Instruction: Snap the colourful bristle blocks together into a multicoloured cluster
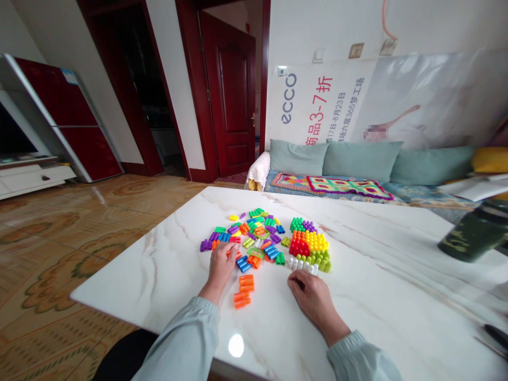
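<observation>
My left hand (222, 263) reaches into the near left edge of a loose pile of colourful plastic toy blocks (260, 231). Its fingertips are closed on an orange block (229, 254), partly hidden by the fingers. Nearer me, a few orange blocks (246, 283) lie in a short column. Curled, with nothing visible in it, my right hand (311, 296) rests on the table just in front of a row of white blocks (302, 265). Beyond that row, blocks stand grouped by colour: red (299, 244), yellow (316, 241), lime green (319, 260), green (296, 224) and purple (309, 226).
The blocks are on a white marble-patterned table (166, 280). A dark camouflage flask (470, 233) stands at the right, with a dark slim object (496, 336) near the right edge. Behind the table is a sofa with pale green cushions (361, 159).
</observation>
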Available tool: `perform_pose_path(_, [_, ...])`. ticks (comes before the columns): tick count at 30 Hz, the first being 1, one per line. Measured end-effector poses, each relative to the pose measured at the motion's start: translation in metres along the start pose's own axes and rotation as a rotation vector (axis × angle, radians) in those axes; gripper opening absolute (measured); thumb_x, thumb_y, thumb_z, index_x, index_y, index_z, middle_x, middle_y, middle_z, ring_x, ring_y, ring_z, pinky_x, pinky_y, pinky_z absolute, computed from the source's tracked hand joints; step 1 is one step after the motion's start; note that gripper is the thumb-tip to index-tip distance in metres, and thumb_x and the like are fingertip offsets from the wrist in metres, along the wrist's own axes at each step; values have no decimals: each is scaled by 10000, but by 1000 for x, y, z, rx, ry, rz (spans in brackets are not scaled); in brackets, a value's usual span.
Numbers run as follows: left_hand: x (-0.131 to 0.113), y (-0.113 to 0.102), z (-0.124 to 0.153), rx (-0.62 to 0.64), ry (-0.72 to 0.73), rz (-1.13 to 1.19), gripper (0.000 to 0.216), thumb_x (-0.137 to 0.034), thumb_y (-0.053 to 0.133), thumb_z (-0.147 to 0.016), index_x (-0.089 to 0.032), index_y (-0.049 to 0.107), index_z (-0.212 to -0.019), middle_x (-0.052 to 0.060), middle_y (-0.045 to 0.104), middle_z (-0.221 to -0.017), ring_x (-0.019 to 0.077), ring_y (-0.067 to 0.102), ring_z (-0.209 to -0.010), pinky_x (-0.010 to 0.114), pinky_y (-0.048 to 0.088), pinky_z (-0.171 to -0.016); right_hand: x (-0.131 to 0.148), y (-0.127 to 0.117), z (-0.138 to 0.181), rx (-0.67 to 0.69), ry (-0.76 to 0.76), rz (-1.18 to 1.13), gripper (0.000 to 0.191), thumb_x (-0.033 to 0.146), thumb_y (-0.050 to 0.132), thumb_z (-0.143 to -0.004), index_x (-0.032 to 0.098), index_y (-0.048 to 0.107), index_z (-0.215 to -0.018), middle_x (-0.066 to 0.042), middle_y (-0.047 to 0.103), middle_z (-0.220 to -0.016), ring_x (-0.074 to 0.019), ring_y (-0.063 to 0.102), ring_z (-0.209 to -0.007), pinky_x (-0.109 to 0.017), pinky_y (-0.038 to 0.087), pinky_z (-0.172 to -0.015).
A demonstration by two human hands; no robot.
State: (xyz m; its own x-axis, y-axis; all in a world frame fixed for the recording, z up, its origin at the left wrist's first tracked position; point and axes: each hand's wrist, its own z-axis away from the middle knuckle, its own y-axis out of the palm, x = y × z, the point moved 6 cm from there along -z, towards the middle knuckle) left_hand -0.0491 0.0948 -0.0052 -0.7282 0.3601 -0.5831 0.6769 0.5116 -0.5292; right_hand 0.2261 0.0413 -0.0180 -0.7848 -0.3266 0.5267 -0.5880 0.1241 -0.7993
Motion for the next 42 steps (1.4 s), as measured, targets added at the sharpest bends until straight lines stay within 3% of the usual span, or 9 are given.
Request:
perform_pose_path(11, [-11,10,-12,86,28,-27,254,-264,483,-920,-195,725,-952,91,729,-956,242,649,-958,390,512,-878,-6,4,-1,-16,9,0,240,269,472,-844,229,703,-797,-15,724,-791,-174,645,-696,-250,421,-634])
perform_pose_path(18, [-38,64,-48,569,249,-10,427,11,584,-694,-267,763,-964,31,752,-1056,215,664,-1038,322,494,-953,-7,4,0,-26,16,-22,237,274,472,-851,226,697,-796,-18,721,-785,-174,639,-684,-249,419,-634])
perform_pose_path(22, [-40,75,-57,673,273,-55,492,18,688,-590,-279,765,-975,49,747,-1100,257,669,-1056,344,497,-938,-7,4,0,-28,15,-32,225,261,478,-842,225,694,-789,-15,722,-792,-172,638,-690,-251,417,-644])
perform_pose_path(26, [-39,76,-59,663,252,-92,482,-11,707,-629,-284,750,-1024,62,736,-1123,267,676,-1043,347,506,-912,-7,4,0,-21,19,-29,225,257,475,-846,221,689,-788,-17,717,-788,-170,632,-694,-250,407,-643])
perform_pose_path(31, [-40,63,-60,534,190,-110,312,-50,575,-791,-213,745,-996,90,736,-994,236,683,-951,342,525,-872,-6,5,-1,-14,25,-30,219,243,480,-846,214,684,-773,-20,713,-774,-166,624,-692,-244,391,-642])
perform_pose_path(34, [-54,44,-48,348,130,-35,297,-118,512,-867,-194,704,-1080,102,679,-1108,223,642,-1033,358,515,-916,-4,4,0,-11,24,-55,202,259,504,-858,209,684,-781,-24,707,-775,-167,619,-689,-247,386,-638])
perform_pose_path(36, [-67,31,-31,188,0,258,249,-201,566,-865,-192,701,-1074,93,679,-1088,215,655,-974,335,542,-852,-2,3,1,-5,11,-100,210,326,527,-886,204,680,-811,-18,683,-726,-159,594,-638,-249,377,-612])
perform_pose_path(39, [-89,44,10,306,-223,681,262,-300,653,-828,-168,705,-1049,85,723,-954,196,680,-825,288,558,-730,3,1,4,-9,-61,-200,280,439,529,-920,195,665,-925,-5,645,-702,-139,548,-579,-245,371,-580])
perform_pose_path(42, [-105,62,41,402,-315,786,200,-263,718,-756,-154,721,-924,82,731,-877,180,674,-766,257,543,-682,6,-5,6,-87,-129,-250,296,448,501,-947,187,633,-906,-9,623,-740,-127,522,-586,-240,370,-569])
